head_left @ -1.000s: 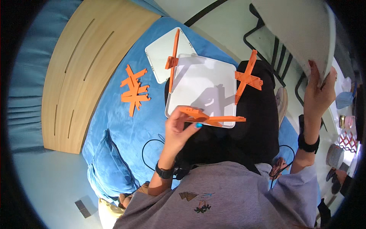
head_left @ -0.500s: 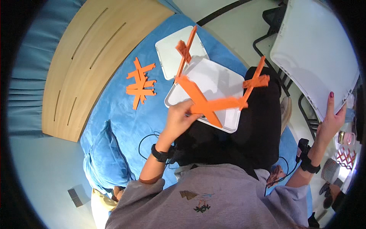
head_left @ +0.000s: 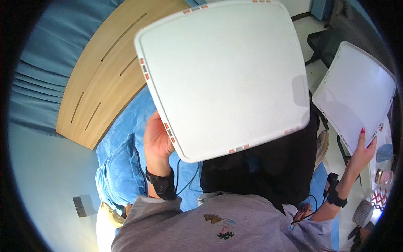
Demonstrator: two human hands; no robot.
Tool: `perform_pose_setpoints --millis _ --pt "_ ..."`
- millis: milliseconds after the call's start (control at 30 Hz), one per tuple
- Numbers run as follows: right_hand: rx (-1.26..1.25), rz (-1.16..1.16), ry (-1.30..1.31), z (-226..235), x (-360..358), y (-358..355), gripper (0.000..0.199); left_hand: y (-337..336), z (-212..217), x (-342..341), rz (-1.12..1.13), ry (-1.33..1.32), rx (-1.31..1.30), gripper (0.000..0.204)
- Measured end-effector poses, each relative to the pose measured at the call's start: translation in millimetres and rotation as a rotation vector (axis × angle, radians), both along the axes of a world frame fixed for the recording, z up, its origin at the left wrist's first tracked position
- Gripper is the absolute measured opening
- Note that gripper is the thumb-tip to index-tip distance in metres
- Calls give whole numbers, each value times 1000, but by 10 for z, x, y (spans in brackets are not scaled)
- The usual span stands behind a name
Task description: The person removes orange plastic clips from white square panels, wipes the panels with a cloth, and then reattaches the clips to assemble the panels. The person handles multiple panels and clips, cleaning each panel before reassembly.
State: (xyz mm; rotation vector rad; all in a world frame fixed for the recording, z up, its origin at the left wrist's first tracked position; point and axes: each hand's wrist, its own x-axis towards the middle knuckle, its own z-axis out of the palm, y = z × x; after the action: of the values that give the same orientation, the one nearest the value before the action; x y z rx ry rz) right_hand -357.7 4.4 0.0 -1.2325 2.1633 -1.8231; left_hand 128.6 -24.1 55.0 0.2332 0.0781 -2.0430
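A large white square shelf panel with rounded corners is raised in front of me, hiding most of my lap. Orange tabs show in the slots along its rim. My left hand holds it by its lower left edge, fingers passing behind it out of sight. Off to the right, my right hand grips the lower edge of a second white panel, one finger lying along its face. That panel has small slots along its sides. Whatever is under the raised panel cannot be seen.
A blue-covered bed lies beneath me, with a slatted wooden headboard on the left and a blue cushion nearby. Black cables run by my left wrist. On the right, a table holds jars and other small things.
The white piece with orange crosses has been lifted from my lap and turned, so its flat face shows and the crosses are hidden. My right hand's panel has shifted lower and tilted.
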Motion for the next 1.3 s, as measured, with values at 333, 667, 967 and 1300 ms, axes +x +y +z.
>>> perform_pose_setpoints --millis 333,667,967,1300 --pt "-12 78 -29 84 144 12 30 95 -814 -399 132 107 329 32" --pt "-14 234 714 210 882 134 45 111 -754 -681 241 42 234 28" --pt "221 651 761 245 1619 173 59 176 -784 -753 248 -8 131 25" --pt "302 845 490 390 2340 310 62 372 -930 -767 250 52 83 25"
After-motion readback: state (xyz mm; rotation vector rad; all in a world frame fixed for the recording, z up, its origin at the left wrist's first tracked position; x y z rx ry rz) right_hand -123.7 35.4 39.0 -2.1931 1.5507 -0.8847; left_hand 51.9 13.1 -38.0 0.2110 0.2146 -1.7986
